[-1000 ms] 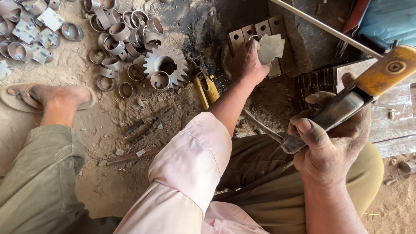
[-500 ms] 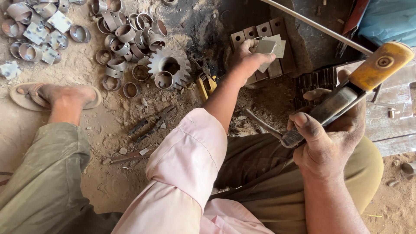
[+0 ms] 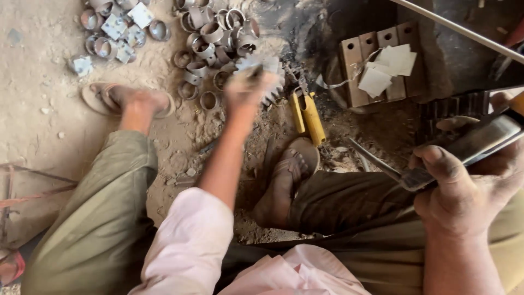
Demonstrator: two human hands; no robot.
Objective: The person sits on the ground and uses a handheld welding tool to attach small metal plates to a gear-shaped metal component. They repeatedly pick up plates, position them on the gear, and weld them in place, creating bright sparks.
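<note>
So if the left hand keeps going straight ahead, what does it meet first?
Probably the gear just beyond the left hand, with the metal rings farther on; the blur makes it unclear whether they already touch.

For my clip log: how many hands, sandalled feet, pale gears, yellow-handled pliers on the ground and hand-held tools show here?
hands: 2, the left hand and the right hand
sandalled feet: 2
pale gear, at the blurred left hand: 1
yellow-handled pliers: 1
flat metal tool, in the right hand's grip: 1
total: 7
</note>
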